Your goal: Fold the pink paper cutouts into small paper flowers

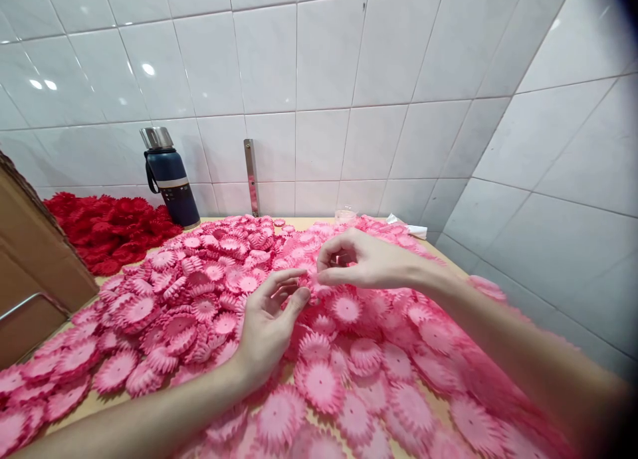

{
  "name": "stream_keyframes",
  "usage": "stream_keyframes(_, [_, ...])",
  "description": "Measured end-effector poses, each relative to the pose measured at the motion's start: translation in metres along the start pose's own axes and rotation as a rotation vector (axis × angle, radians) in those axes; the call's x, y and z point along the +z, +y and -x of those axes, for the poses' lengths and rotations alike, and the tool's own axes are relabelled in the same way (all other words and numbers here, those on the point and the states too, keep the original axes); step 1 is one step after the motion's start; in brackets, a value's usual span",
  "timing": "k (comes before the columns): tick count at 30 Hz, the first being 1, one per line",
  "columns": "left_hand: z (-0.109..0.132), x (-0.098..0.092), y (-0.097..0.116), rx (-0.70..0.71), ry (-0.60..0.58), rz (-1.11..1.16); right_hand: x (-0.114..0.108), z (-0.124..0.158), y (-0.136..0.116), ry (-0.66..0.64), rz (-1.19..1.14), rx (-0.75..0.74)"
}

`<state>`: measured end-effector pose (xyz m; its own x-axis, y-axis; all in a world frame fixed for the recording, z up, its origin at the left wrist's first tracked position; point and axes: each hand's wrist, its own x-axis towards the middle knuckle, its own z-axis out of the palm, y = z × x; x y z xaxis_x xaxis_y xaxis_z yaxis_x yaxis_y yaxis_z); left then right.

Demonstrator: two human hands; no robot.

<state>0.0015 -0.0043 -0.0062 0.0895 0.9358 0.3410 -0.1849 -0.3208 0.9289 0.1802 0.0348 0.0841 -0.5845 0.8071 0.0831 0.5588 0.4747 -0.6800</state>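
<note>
While your right hand (pixel 361 263) pinches a pink flower (pixel 313 289) by its edge, your left hand (pixel 266 329), half open, props it from below, likely to hold it clear of the pile (pixel 319 382).

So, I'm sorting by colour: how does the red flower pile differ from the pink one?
The red pile is dark, the pink pile light. The red pile is small, heaped far left by the blue flask; the pink pile covers most of the table. Both hold round frilled discs.
</note>
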Motion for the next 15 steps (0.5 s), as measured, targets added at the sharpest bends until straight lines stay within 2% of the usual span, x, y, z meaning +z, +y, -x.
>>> stream_keyframes(3, [-0.0001, -0.0005, 0.0001, 0.012, 0.006, -0.017, 0.0045, 0.0006, -0.0018, 0.089, 0.065, 0.004])
stream_keyframes(8, [-0.0011, -0.0002, 0.0005, 0.03, 0.009, -0.035, 0.0046, 0.0005, -0.0004, -0.044, 0.045, 0.006])
stream_keyframes(15, [-0.0012, 0.0005, 0.0013, 0.071, 0.006, -0.025, 0.0076, -0.0011, -0.0043, -0.062, -0.084, 0.023])
